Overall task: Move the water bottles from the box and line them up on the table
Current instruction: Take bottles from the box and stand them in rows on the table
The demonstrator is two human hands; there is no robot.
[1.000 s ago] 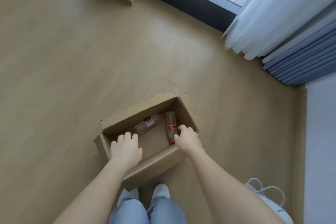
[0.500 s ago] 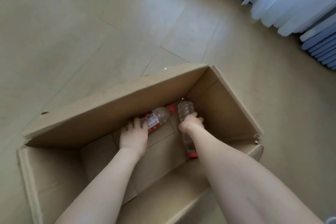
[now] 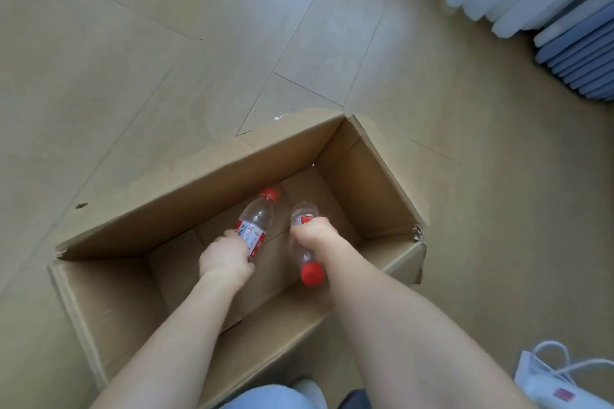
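Head view: deep inside the cardboard box (image 3: 199,189), left hand (image 3: 227,259) fingers curled tight round the left bottle (image 3: 255,219), right hand (image 3: 310,231) fingers clamped round the right bottle (image 3: 304,254), red caps pointing opposite ways.

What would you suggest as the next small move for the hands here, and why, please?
Probably lift both straight up: the left hand grips the left bottle, the right hand grips the right bottle, and both bottles are low inside the cardboard box, whose walls block any sideways exit.
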